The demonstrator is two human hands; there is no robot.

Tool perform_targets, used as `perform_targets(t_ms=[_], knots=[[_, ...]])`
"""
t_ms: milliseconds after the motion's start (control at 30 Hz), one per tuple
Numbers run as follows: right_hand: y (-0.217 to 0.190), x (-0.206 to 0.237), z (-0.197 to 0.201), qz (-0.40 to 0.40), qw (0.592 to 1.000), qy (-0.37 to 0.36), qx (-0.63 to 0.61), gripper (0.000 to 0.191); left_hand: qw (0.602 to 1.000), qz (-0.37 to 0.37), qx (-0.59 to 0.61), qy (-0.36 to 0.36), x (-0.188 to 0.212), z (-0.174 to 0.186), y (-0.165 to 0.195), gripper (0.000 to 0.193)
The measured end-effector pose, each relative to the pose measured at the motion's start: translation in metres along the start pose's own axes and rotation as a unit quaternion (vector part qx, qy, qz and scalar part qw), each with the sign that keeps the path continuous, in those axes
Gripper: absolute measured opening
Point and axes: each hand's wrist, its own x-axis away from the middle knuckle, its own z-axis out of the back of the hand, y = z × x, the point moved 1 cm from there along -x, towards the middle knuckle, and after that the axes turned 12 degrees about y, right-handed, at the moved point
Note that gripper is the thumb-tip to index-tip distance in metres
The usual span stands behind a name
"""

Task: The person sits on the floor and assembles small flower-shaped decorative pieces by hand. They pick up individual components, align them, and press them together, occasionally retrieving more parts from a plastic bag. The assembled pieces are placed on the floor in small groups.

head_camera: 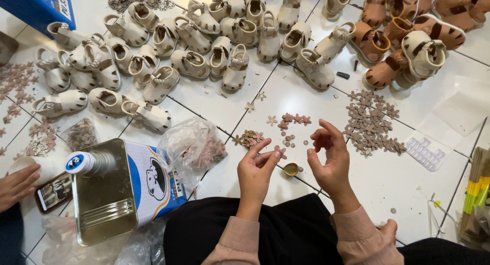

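Note:
My left hand [256, 169] and my right hand [329, 158] hover side by side just above the white tiled floor [306, 99], fingers curled, thumb and forefinger pinched close on each. Whether either pinches a tiny piece I cannot tell. Between them lies a small brass-coloured cap [291, 168]. Just beyond the fingertips lie small flower-shaped decorations [293, 119] in a short row, little round buttons [289, 139] and a small heap of flowers [249, 138]. A bigger pile of flower pieces [371, 123] lies to the right.
Many cream baby sandals [189, 40] cover the far floor, brown ones [403, 25] at the far right. A metal can [120, 191] with a capped spout lies left, beside plastic bags [196, 147]. Another person's hand [18, 183] rests near a phone [53, 192]. Coloured strips [477, 191] at right.

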Motion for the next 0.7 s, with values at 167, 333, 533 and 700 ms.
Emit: perform_targets(t_ms=[167,333,533,700], knots=[[-0.0028,-0.0002,-0.0016,-0.007,1.000,-0.022,0.003,0.059,1.000,0.003,0.003,0.005,-0.0014,0.0003,-0.0004,0.045],[-0.0032,-0.0044,-0.0014,-0.042,0.998,-0.028,-0.033,0.056,0.999,0.007,0.046,-0.007,-0.0042,0.0010,-0.0038,0.045],[-0.0017,-0.0009,-0.0065,-0.133,0.982,-0.080,-0.105,0.054,1.000,-0.010,-0.006,-0.005,-0.0010,-0.0003,-0.0032,0.051],[0.0019,-0.0005,-0.0096,-0.208,0.963,-0.102,-0.138,0.050,0.999,-0.037,-0.022,-0.003,-0.0013,0.0028,-0.0035,0.057]])
